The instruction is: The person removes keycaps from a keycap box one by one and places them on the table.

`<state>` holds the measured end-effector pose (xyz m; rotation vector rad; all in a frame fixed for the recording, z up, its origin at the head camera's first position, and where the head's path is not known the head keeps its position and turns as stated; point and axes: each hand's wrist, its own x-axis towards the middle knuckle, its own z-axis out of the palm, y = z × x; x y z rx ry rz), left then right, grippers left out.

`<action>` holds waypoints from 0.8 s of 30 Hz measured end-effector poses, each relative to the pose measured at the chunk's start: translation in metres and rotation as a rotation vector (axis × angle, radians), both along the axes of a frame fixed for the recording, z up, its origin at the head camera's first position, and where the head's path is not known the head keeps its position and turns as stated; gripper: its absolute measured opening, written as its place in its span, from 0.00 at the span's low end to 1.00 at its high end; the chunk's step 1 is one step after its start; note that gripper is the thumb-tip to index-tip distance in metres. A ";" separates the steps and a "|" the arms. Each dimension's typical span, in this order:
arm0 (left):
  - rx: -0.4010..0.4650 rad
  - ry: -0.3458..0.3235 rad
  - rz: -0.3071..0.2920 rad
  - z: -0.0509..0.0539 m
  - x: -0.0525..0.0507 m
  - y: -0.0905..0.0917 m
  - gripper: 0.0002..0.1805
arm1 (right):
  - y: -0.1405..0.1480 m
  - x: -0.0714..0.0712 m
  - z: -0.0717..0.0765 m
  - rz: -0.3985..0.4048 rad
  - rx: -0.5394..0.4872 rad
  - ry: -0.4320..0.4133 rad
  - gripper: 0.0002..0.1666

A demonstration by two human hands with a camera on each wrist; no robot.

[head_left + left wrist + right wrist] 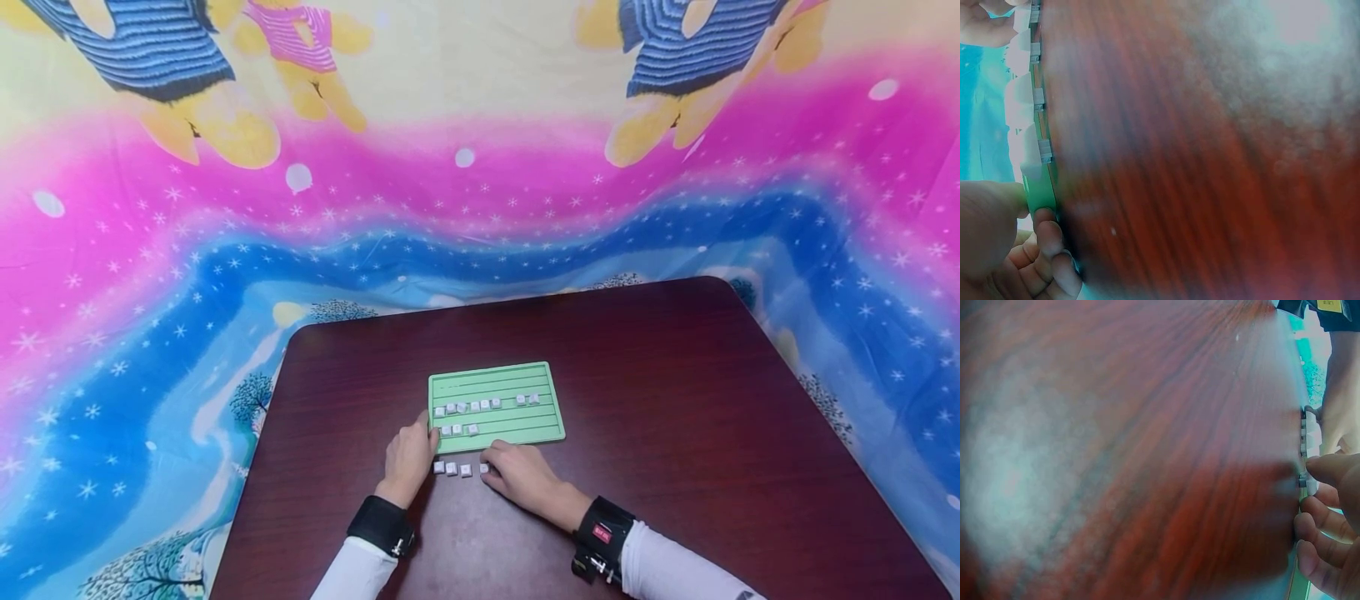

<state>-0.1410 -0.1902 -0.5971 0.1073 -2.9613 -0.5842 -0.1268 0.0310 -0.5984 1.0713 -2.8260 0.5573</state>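
Observation:
A pale green ridged board [517,428] lies on the table with several white keycaps [474,407] standing in two of its rows. My left hand [410,454] grips the board's left near corner, thumb on one side and fingers curled at the edge in the left wrist view. Along the board's near side, a row of loose keycaps [452,469] sits on the tabletop. At that row's right end, the thumb and forefinger of my right hand [521,475] pinch one keycap [1311,485]. The markings on the keycaps are too small to read.
The dark reddish-brown table [660,375] extends far to the right of the board. A patterned cloth [480,200] hangs behind the table and down its sides. Black straps with small cameras sit on both wrists, the right strap [603,533] near the table's front.

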 end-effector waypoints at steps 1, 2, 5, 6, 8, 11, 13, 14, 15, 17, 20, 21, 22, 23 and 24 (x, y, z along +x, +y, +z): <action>0.001 0.001 0.000 0.000 0.000 0.000 0.12 | 0.000 0.000 0.000 0.000 -0.004 0.003 0.10; 0.002 0.000 -0.001 0.000 0.000 0.000 0.12 | 0.000 0.000 -0.001 -0.001 -0.007 0.005 0.10; 0.005 0.003 -0.003 0.000 0.001 0.000 0.14 | 0.001 -0.001 0.000 -0.004 -0.004 0.000 0.11; 0.005 0.004 -0.005 0.000 0.001 0.000 0.14 | 0.001 -0.001 0.000 -0.005 -0.002 -0.005 0.11; 0.005 0.005 -0.006 -0.001 0.001 0.000 0.15 | 0.001 -0.001 0.002 -0.010 0.004 -0.018 0.12; 0.007 0.003 -0.007 -0.001 0.001 0.000 0.16 | 0.001 -0.001 0.004 -0.020 0.000 -0.035 0.12; 0.007 0.003 -0.007 -0.002 0.001 0.000 0.16 | 0.002 -0.001 0.004 -0.031 -0.009 -0.036 0.12; 0.007 0.002 -0.007 -0.002 0.001 0.000 0.16 | 0.002 -0.001 0.004 -0.036 -0.014 -0.033 0.12; 0.007 0.003 -0.006 -0.002 0.001 0.000 0.16 | 0.002 -0.001 0.004 -0.039 -0.021 -0.027 0.12; 0.005 0.002 -0.005 -0.002 0.001 0.000 0.16 | 0.002 -0.002 0.004 -0.043 -0.041 -0.006 0.11; 0.001 0.001 -0.005 -0.002 0.001 0.000 0.16 | 0.001 -0.004 0.006 -0.046 -0.063 0.023 0.10; 0.000 0.001 -0.005 -0.002 0.001 0.000 0.17 | 0.001 -0.004 0.007 -0.046 -0.071 0.029 0.10; 0.000 0.000 -0.005 -0.001 0.001 0.000 0.17 | 0.001 -0.005 0.008 -0.047 -0.075 0.033 0.10; 0.001 -0.001 -0.005 -0.001 0.001 0.000 0.18 | 0.001 -0.006 0.008 -0.049 -0.076 0.034 0.10; 0.001 0.000 -0.006 -0.001 0.001 0.000 0.18 | 0.000 -0.006 0.009 -0.050 -0.077 0.033 0.10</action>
